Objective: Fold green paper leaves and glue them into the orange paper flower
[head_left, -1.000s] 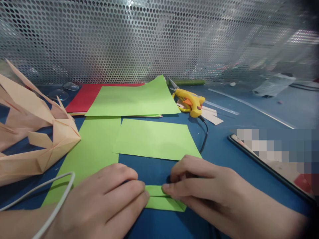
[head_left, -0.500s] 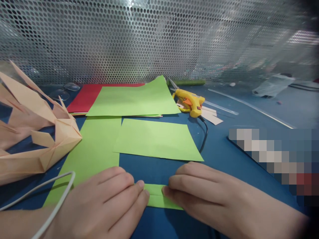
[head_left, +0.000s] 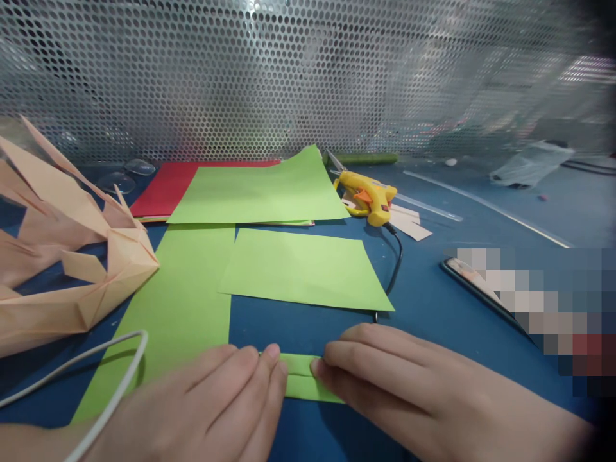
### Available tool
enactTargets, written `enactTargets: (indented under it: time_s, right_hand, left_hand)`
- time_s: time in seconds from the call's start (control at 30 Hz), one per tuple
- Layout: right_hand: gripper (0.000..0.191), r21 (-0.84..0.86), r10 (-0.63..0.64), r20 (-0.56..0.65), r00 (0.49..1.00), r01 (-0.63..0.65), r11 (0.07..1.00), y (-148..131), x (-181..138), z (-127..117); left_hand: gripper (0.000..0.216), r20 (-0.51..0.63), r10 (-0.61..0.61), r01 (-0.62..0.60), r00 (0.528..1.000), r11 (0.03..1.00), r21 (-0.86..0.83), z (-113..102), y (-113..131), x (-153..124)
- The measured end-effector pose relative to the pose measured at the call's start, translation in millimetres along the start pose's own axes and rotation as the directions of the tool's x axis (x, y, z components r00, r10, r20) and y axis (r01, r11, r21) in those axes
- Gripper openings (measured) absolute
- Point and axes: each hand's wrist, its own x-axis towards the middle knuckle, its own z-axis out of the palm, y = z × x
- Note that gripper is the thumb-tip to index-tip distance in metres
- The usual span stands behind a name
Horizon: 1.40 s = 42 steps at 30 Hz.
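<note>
A narrow folded strip of green paper (head_left: pixel 301 378) lies on the blue table close to me, with a crease running along its length. My left hand (head_left: pixel 212 401) is closed on its left part, fingertips pressed together at the paper. On the right part, my right hand (head_left: pixel 385 378) pinches the strip, its thumb against the fold. Both ends are hidden under my hands. Just beyond lies a flat green sheet (head_left: pixel 308 269), and a longer green sheet (head_left: pixel 187 289) runs beneath its left edge and under my left hand.
Behind are red paper (head_left: pixel 163 189) and a green sheet (head_left: pixel 260 196). A yellow glue gun (head_left: pixel 368 196) rests beside scissors (head_left: pixel 335 162). At left stands a folded peach paper piece (head_left: pixel 120 256); a white cable (head_left: pixel 129 378) loops over my left wrist. A phone (head_left: pixel 474 282) lies right.
My left hand has shifted slightly down, and my right hand has moved a little along the strip. Both keep hold of the paper, and the fold line shows more clearly.
</note>
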Motion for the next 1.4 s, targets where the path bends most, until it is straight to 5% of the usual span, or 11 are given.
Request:
enactTargets:
  time_s: [0.27, 0.67, 0.83, 1.03, 1.23, 1.4]
  right_hand:
    - [0.055, -0.053, -0.038, 0.033, 0.999, 0.04, 0.998, 3, -6, 4]
    - [0.053, -0.081, -0.075, 0.019, 0.997, 0.076, 0.994, 5, -4, 5]
    - [0.053, -0.074, -0.026, 0.002, 1.0, 0.026, 0.997, 2, -3, 8]
    - [0.045, -0.156, 0.044, -0.081, 0.996, -0.056, 0.986, 3, -11, 10]
    - [0.048, -0.143, 0.052, -0.154, 0.987, -0.074, 0.987, 0, -11, 14]
    - [0.04, 0.009, 0.122, -0.136, 0.983, -0.121, 0.993, -1, -4, 19]
  left_hand:
    - [0.035, -0.071, -0.14, 0.137, 0.988, 0.99, -0.037, 8, 6, -3]
    - [0.038, 0.064, 0.013, -0.015, 0.998, 0.999, 0.031, 1, 3, -4]
    - [0.05, -0.022, -0.09, 0.089, 0.996, 0.996, -0.027, 5, 4, 3]
    - [0.03, -0.043, -0.19, 0.183, 0.981, 0.974, -0.131, 1, -1, 9]
    - [0.035, 0.312, -0.311, 0.432, 0.898, 0.762, -0.482, 0, -13, 16]
    - [0.021, 0.349, -0.315, 0.469, 0.882, 0.656, -0.592, 1, -19, 17]
